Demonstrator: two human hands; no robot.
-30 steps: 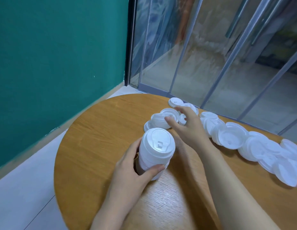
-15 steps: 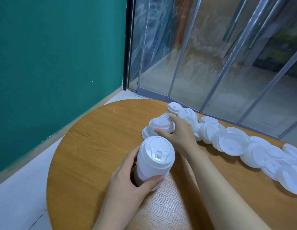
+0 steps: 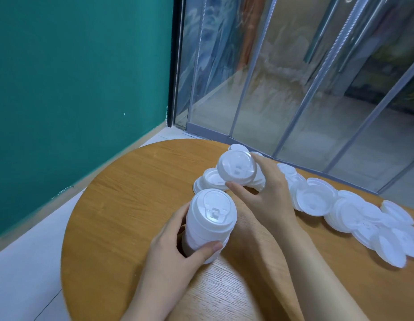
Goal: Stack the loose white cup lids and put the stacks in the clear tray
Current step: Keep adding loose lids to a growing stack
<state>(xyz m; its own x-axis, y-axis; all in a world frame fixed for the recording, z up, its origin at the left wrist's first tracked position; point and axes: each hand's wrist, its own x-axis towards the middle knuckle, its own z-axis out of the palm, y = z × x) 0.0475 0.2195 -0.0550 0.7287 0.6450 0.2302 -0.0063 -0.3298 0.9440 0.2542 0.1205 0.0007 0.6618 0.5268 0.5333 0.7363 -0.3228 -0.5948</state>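
Note:
A tall stack of white cup lids (image 3: 210, 221) stands on the round wooden table (image 3: 132, 205). My left hand (image 3: 178, 256) grips the stack's lower part from the left. My right hand (image 3: 264, 195) holds one white lid (image 3: 236, 167) between thumb and fingers, lifted and tilted just beyond the stack. Several loose white lids (image 3: 354, 212) lie in a band from the table's far middle to its right edge. The clear tray is not in view.
A teal wall (image 3: 74, 77) runs along the left. Glass panels with metal frames (image 3: 294, 89) stand right behind the table's far edge. The pale floor (image 3: 23, 262) lies to the left of the table.
My right hand has picked one lid out of the loose pile and lifted it up toward the stack. My left hand has kept its hold on the stack.

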